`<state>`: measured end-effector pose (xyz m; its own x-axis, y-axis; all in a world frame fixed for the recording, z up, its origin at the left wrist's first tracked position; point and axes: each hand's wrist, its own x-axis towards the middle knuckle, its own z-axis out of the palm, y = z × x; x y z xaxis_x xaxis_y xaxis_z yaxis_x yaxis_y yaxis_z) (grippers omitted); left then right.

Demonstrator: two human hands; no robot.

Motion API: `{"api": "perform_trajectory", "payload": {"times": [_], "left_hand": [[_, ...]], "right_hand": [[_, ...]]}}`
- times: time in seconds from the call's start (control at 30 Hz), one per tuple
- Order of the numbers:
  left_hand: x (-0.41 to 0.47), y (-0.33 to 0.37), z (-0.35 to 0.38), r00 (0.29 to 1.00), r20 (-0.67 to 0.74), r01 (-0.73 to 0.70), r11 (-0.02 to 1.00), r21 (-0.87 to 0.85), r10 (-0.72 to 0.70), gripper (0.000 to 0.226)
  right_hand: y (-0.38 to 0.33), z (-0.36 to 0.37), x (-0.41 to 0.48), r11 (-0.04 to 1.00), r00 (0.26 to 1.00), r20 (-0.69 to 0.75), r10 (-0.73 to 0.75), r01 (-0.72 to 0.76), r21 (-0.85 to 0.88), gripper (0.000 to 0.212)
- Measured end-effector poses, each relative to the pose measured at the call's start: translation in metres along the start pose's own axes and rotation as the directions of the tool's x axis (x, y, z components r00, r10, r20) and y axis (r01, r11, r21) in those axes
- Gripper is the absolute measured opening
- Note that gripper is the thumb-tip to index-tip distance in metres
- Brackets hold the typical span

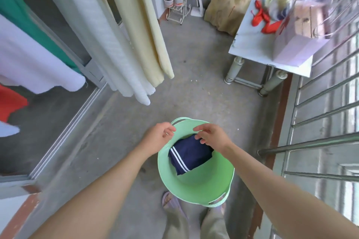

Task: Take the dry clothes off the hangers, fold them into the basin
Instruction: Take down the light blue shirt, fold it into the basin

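Forearms reach in from the bottom corners over a green basin (pixel 196 186) on the concrete floor (pixel 194 75), lower centre. Slippered foot (pixel 172 202) just beside its near rim. Folded navy garment (pixel 191 156) with white stripes lies inside. Left hand (pixel 158 137) over the far rim, fingers loosely curled, holding nothing. Right hand (pixel 210 136) above the garment, fingers slack, tips at or just above the cloth; cannot tell if touching. Cream and white clothes (pixel 124 40) hang upper left. Desk (pixel 258 44) with bags upper right; railing (pixel 326 103) along right edge. Plant stand (pixel 177 8) top centre.
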<state>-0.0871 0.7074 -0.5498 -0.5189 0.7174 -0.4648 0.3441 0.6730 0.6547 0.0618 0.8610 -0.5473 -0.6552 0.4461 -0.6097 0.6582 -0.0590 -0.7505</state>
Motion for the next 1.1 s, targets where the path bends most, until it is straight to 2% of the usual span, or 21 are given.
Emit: {"api": "perform_trajectory", "payload": {"times": [0.17, 0.3, 0.47, 0.57, 0.67, 0.8, 0.93, 1.1], "left_hand": [[-0.035, 0.027, -0.059, 0.993, -0.088, -0.071, 0.996, 0.049, 0.075, 0.020], [-0.070, 0.034, -0.103, 0.982, -0.170, -0.078, 0.996, 0.050, 0.085, 0.019], [-0.136, 0.031, -0.155, 0.937, -0.347, -0.035, 0.998, 0.043, 0.048, 0.023], [-0.187, 0.028, -0.188, 0.872, -0.489, 0.004, 0.999, 0.034, 0.013, 0.023], [-0.241, 0.024, -0.214, 0.775, -0.631, 0.045, 0.999, 0.004, -0.033, 0.020], [-0.297, 0.024, -0.243, 0.681, -0.731, 0.077, 0.997, 0.007, -0.047, 0.022], [-0.340, 0.040, -0.282, 0.541, -0.841, 0.062, 0.998, 0.014, -0.022, 0.015], [-0.368, 0.079, -0.337, 0.453, -0.885, 0.013, 0.992, 0.127, 0.107, 0.017]], "right_hand": [[-0.056, 0.015, -0.020, 0.995, 0.994, -0.046, -0.100, 0.099, -0.015, 0.024], [-0.113, 0.031, -0.027, 0.968, 0.970, 0.021, -0.242, 0.243, -0.065, 0.032], [-0.198, 0.056, -0.042, 0.879, 0.886, 0.126, -0.447, 0.461, -0.121, 0.036], [-0.250, 0.087, -0.062, 0.788, 0.786, 0.230, -0.574, 0.606, -0.105, 0.034], [-0.286, 0.127, -0.096, 0.673, 0.647, 0.344, -0.681, 0.738, -0.056, 0.032], [-0.317, 0.160, -0.137, 0.518, 0.459, 0.419, -0.783, 0.855, 0.030, 0.040], [-0.357, 0.178, -0.174, 0.306, 0.267, 0.337, -0.903, 0.949, 0.069, 0.049], [-0.411, 0.179, -0.207, 0.042, 0.042, 0.189, -0.981, 0.999, -0.001, 0.050]]}}
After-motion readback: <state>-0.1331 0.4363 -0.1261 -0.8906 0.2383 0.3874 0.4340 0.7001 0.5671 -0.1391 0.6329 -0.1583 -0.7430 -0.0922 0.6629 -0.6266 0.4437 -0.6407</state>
